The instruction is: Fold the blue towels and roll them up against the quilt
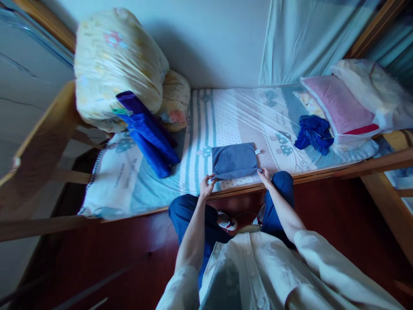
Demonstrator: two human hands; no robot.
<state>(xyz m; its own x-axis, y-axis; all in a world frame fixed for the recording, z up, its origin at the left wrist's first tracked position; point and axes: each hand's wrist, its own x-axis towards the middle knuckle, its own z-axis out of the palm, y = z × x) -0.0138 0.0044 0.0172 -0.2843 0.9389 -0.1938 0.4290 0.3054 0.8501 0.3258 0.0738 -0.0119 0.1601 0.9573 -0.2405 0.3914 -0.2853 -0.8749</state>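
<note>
A grey-blue towel (235,158) lies flat in a rectangle near the front edge of the bed, with a small white tag at its right side. My left hand (207,186) pinches its near left corner. At the near right corner, my right hand (265,177) has the fabric between thumb and fingers. The near edge is slightly raised and turned as a narrow strip between the two hands.
The bed has a patterned sheet (200,116) and a wooden front rail (322,175). To the left are a bulky yellow quilt (119,64) and folded blue clothing (150,137). On the right, a crumpled blue garment (313,133) lies by a pink pillow (342,105).
</note>
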